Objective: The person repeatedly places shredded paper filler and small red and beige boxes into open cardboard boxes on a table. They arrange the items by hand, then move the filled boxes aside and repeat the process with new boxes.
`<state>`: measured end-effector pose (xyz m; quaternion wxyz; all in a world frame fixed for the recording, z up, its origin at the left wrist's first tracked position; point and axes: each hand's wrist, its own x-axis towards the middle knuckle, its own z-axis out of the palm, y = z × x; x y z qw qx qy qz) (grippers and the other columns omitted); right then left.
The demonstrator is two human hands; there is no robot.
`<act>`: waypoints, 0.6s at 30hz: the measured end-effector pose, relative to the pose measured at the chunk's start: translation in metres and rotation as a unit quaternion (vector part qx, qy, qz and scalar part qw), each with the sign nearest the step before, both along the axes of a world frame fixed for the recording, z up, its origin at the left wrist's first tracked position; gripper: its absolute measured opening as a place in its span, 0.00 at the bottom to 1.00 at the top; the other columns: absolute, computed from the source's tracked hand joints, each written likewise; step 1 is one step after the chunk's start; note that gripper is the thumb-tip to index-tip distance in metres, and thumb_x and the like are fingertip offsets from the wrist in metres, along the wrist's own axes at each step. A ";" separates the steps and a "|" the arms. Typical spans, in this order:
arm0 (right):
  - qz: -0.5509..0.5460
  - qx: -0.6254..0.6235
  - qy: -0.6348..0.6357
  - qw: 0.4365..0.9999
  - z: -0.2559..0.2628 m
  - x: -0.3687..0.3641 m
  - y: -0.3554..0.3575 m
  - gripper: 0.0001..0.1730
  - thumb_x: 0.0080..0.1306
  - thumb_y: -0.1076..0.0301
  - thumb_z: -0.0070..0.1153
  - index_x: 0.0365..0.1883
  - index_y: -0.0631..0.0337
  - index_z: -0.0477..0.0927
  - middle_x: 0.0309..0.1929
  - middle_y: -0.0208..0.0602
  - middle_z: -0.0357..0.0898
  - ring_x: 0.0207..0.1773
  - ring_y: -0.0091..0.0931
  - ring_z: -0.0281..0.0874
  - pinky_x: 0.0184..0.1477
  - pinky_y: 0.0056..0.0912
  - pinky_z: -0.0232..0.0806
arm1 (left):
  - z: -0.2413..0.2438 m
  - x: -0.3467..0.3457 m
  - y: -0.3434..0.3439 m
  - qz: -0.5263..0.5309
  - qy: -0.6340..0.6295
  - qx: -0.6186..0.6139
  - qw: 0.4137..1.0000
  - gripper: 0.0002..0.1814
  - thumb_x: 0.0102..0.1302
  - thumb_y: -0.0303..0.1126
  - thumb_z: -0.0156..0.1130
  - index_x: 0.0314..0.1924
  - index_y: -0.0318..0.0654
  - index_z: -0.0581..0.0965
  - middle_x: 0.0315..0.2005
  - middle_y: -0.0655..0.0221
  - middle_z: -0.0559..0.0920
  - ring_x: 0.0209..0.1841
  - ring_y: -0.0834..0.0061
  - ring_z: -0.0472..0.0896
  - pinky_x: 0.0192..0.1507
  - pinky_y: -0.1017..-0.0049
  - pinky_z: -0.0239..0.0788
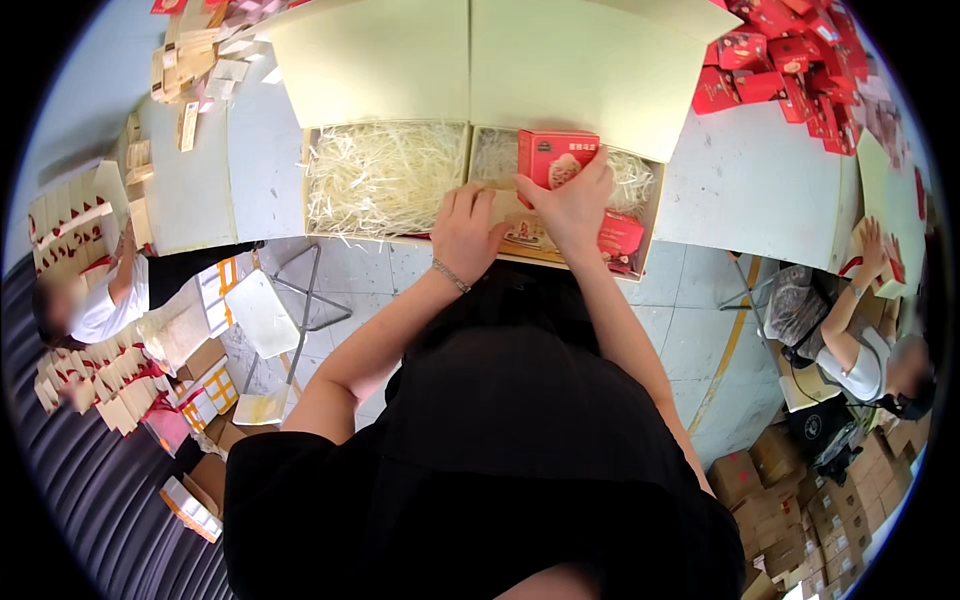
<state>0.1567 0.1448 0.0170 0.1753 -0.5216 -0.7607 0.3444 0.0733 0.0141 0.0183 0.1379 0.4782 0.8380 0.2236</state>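
Before me lies a wide cream gift box [306, 184] with its lid folded back and two compartments. Pale shredded paper [386, 176] fills the left compartment and shows in part of the right one. My right hand [574, 202] grips a small red printed carton [556, 154] over the right compartment. At the divider, my left hand [466, 232] rests on the near part of the box, beside a cream-coloured printed carton [525, 231]. Another red carton [621, 236] sits in the near right corner. What lies under my left palm is hidden.
Red cartons [791, 56] are heaped at the table's back right, pale cartons [187, 64] at the back left. People in white tops work at the left [112, 300] and right [862, 352]. A folding stool [262, 311] stands left; brown cardboard boxes [772, 510] are stacked lower right.
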 end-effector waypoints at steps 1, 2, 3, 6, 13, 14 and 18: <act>-0.021 -0.002 -0.030 0.999 -0.009 -0.011 -0.007 0.66 0.38 0.48 0.74 0.62 0.80 0.48 0.51 0.58 0.62 0.53 0.48 0.62 0.56 0.48 0.59 | -0.003 -0.001 -0.003 0.007 0.030 -0.011 0.999 0.31 0.48 0.39 0.68 0.50 0.33 0.71 0.55 0.54 0.68 0.57 0.54 0.65 0.54 0.59 0.60; -0.016 0.032 -0.026 0.999 -0.016 -0.018 -0.013 0.65 0.38 0.48 0.73 0.62 0.80 0.48 0.52 0.59 0.61 0.54 0.48 0.61 0.56 0.48 0.58 | -0.008 -0.001 -0.004 0.029 0.048 -0.046 0.997 0.35 0.47 0.43 0.69 0.52 0.33 0.69 0.57 0.53 0.65 0.59 0.52 0.62 0.57 0.56 0.56; -0.014 0.048 -0.031 0.998 -0.022 -0.023 -0.021 0.65 0.38 0.47 0.73 0.62 0.80 0.48 0.53 0.59 0.61 0.55 0.49 0.61 0.56 0.49 0.58 | -0.013 0.000 -0.005 0.045 0.068 -0.081 0.993 0.39 0.45 0.47 0.70 0.54 0.33 0.68 0.59 0.51 0.62 0.62 0.50 0.59 0.59 0.53 0.52; -0.028 0.072 -0.062 0.995 -0.033 -0.027 -0.035 0.64 0.39 0.47 0.73 0.61 0.79 0.50 0.55 0.61 0.60 0.57 0.50 0.59 0.58 0.49 0.57 | -0.030 0.003 -0.006 0.068 0.018 -0.149 0.986 0.49 0.41 0.56 0.71 0.58 0.33 0.64 0.64 0.49 0.54 0.65 0.48 0.52 0.62 0.48 0.42; -0.054 -0.183 0.168 0.967 -0.054 -0.033 0.003 0.45 0.47 0.55 0.72 0.54 0.76 0.64 0.44 0.51 0.75 0.46 0.33 0.76 0.45 0.34 0.69 | -0.052 0.001 -0.014 0.076 -0.004 -0.042 0.996 0.39 0.52 0.58 0.62 0.52 0.30 0.67 0.61 0.46 0.58 0.63 0.46 0.54 0.61 0.50 0.48; 0.037 -0.299 0.233 0.925 -0.055 -0.029 0.010 0.27 0.54 0.64 0.68 0.46 0.72 0.73 0.37 0.40 0.80 0.36 0.23 0.78 0.36 0.26 0.71 | -0.053 0.001 -0.014 0.078 -0.005 -0.042 0.996 0.37 0.54 0.57 0.61 0.51 0.29 0.68 0.61 0.46 0.58 0.63 0.46 0.55 0.60 0.51 0.49; 0.027 -0.382 0.217 0.898 -0.063 -0.024 0.021 0.15 0.57 0.69 0.64 0.40 0.68 0.78 0.35 0.36 0.81 0.33 0.21 0.78 0.35 0.25 0.71 | -0.055 0.001 -0.013 0.079 0.006 -0.037 0.996 0.34 0.56 0.55 0.60 0.48 0.28 0.68 0.59 0.45 0.60 0.61 0.45 0.58 0.58 0.51 0.53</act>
